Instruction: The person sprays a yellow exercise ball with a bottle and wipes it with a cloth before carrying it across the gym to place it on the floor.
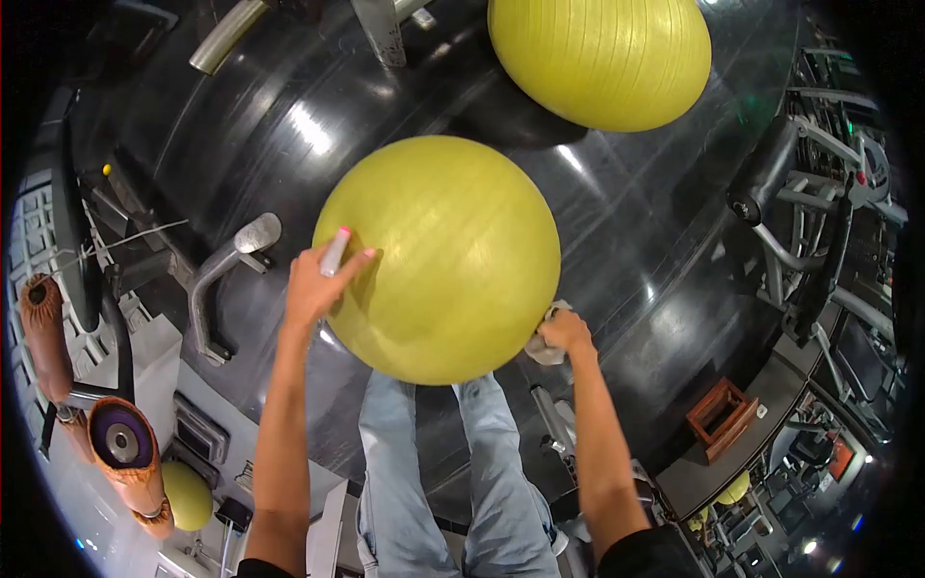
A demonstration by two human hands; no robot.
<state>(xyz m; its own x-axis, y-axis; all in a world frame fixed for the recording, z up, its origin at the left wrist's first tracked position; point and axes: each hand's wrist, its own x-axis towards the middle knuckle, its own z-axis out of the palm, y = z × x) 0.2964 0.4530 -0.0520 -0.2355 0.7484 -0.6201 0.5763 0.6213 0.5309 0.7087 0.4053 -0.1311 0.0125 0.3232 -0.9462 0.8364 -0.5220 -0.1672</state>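
A large yellow-green exercise ball (438,255) is in front of my legs, over the dark floor. My left hand (323,279) is at the ball's left side, its fingers round a small whitish bottle (334,252) with a pink top; the thumb reaches over the ball. At the ball's lower right edge, my right hand (566,332) is closed on a crumpled greyish cloth (547,349), which lies against the ball. The ends of the right fingers are partly hidden by the cloth.
A second yellow ball (617,58) rests on the floor at the top right. Gym machines (800,212) line the right side, near a brown wooden box (721,419). A grey padded metal frame (207,279) stands at left, with brown-covered rollers (125,453) below.
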